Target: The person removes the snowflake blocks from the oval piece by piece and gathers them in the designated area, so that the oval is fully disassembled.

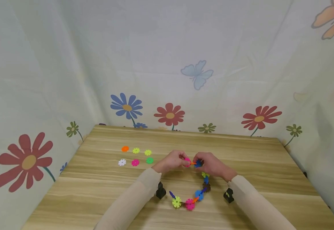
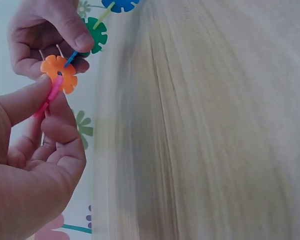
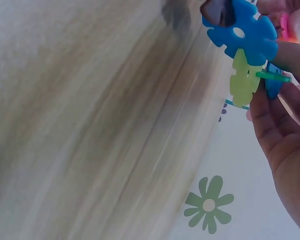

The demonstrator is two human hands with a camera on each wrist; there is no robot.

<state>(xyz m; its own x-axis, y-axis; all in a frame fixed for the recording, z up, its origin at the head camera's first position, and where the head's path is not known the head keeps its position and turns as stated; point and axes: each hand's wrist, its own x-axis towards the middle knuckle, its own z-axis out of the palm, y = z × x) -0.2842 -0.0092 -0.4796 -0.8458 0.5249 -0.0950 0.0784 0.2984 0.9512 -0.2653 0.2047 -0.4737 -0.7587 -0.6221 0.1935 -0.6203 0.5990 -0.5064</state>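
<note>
Between thumb and fingers, my left hand [image 1: 170, 162] pinches a pink notched snowflake disc [image 2: 51, 97]. Its edge meets an orange disc [image 2: 60, 70], which is joined to a blue disc [image 3: 273, 82] at the end of a linked chain. My right hand [image 1: 214, 164] pinches that blue disc, beside a green disc [image 2: 96, 36]. From there the chain curves down toward the front through a yellow-green disc [image 3: 245, 79], a larger-looking blue disc [image 3: 240, 31], a brown disc [image 1: 206, 187] and a pink disc [image 1: 190, 204]. A dark purple disc [image 1: 171, 194] forms its other end.
On the wooden table [image 1: 103, 198], left of my hands, loose discs lie in two rows: orange [image 1: 125, 149] and two yellow ones behind, white [image 1: 122, 162], pink [image 1: 135, 163] and green [image 1: 149, 160] in front. A flowered curtain [image 1: 155, 64] hangs behind the table's far edge.
</note>
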